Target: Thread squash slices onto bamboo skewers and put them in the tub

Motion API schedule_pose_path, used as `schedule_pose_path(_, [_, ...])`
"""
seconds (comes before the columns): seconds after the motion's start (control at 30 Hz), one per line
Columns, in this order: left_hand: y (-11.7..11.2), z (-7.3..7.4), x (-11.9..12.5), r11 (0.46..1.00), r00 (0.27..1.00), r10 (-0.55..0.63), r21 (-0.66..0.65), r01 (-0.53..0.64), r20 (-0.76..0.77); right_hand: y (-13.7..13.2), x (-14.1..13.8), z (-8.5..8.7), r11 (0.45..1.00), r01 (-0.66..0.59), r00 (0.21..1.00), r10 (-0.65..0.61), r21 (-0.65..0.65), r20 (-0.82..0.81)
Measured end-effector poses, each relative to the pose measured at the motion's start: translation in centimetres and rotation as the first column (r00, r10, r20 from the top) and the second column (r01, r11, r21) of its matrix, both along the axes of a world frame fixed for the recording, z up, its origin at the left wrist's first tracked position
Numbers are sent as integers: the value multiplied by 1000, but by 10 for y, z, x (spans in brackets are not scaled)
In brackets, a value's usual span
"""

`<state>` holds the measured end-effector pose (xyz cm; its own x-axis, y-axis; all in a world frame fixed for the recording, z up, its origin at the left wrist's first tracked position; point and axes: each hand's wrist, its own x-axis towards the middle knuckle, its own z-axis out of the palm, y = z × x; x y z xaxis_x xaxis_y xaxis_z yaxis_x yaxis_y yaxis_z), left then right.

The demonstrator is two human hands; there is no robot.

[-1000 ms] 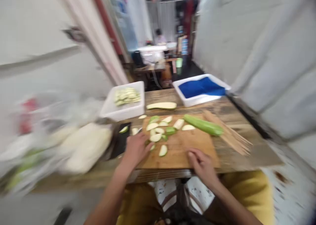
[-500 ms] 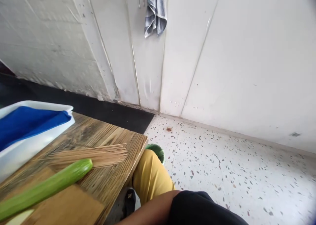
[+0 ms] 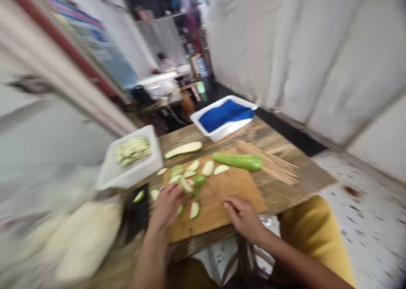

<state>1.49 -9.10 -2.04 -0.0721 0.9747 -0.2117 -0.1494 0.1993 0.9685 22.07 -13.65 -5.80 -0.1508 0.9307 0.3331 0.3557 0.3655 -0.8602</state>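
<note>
The view is smeared by motion. My left hand (image 3: 166,204) rests at the left edge of a wooden cutting board (image 3: 231,189), its fingers among several pale green zucchini slices (image 3: 190,177); one slice sits at its fingertips. My right hand (image 3: 242,215) lies on the board's near edge with fingers curled, nothing visible in it. A whole green zucchini (image 3: 237,160) lies across the board's far right corner. A long peeled half (image 3: 183,149) lies beyond the board.
A white tub of slices (image 3: 130,164) stands at the back left. A white tray with a blue cloth (image 3: 223,115) stands at the far end. Wooden skewers (image 3: 272,164) lie right of the board. A person sits far off at another table (image 3: 165,63).
The camera swung right to the wall and floor, then back to the table. Both hands sit about where they were a second ago.
</note>
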Motion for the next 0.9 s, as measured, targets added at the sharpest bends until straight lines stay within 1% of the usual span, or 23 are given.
schedule_pose_path(0.03, [-7,3,-14,999,999,36,-4,-36,36,2,-1,-6,1000,-31,999,31,-3,-26])
schedule_pose_path(0.1, [-12,4,-24,999,991,50,2,-51,121,3,-2,-13,998,-63,997,62,-5,-48])
schedule_pose_path(0.2, [-9,1,-19,997,981,63,40,-72,181,1,0,-13,999,-44,999,44,-7,0])
schedule_pose_path(0.3, [-7,-3,-14,992,985,63,94,-79,162,0,3,-12,999,-41,999,41,7,29])
schedule_pose_path(0.37, [-9,-4,-15,986,984,96,118,-115,149,1,3,-12,999,-37,999,37,15,36])
schedule_pose_path(0.43, [-11,-5,-16,981,977,129,121,-150,169,1,2,-12,999,-30,999,30,16,35])
schedule_pose_path(0.63, [-13,0,-13,993,941,87,50,-109,326,2,0,-11,998,-56,997,56,6,52])
schedule_pose_path(0.73, [-13,2,-10,997,934,47,44,-67,355,2,-1,-9,997,-72,995,72,-5,70])
schedule_pose_path(0.8, [-14,3,-11,998,946,23,45,-40,324,2,-1,-8,997,-70,994,71,-11,80])
schedule_pose_path(0.83, [-15,3,-13,998,961,29,48,-44,274,2,-1,-8,998,-68,994,68,-10,85])
schedule_pose_path(0.87, [-16,4,-16,996,980,55,55,-66,190,1,0,-8,998,-64,994,65,-6,90])
schedule_pose_path(0.9, [-17,4,-21,992,992,101,73,-107,73,1,0,-8,998,-61,994,61,-1,95])
